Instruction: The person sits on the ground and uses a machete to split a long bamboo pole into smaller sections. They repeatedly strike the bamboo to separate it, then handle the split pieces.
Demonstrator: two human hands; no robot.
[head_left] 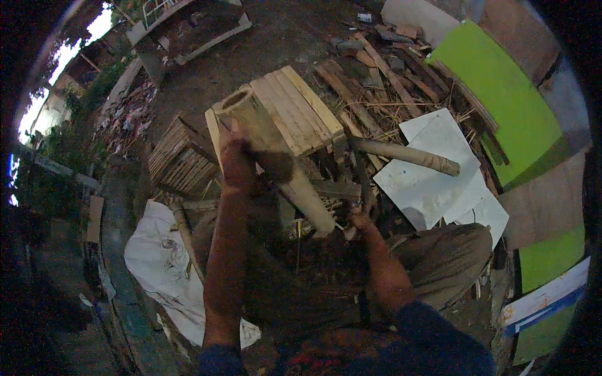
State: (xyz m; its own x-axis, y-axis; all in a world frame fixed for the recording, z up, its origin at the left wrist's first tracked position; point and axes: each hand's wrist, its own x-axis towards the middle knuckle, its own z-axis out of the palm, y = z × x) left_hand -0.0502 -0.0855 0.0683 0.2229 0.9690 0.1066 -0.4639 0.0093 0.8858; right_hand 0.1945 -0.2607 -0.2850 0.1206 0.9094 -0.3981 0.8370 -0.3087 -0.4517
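A thick, hollow bamboo length (307, 199) slants from the far left down toward my lap, its open end uppermost. It rests against a pale slatted wooden stool or crate (291, 113). My left hand (236, 156) is closed on the bamboo near its upper end. Lower and to the right, my right hand (359, 219) is closed beside the bamboo's lower end. A dark, narrow shape rises from around that fist, too dim to name for sure. Small pale bits lie close to the fist.
A thinner bamboo pole (417, 155) lies across white boards (433, 182) on the right. Behind are scrap wood strips (357, 94). A bundle of slats (179, 153) and a white sack (160, 247) are at left. Green panels (501, 94) stand far right.
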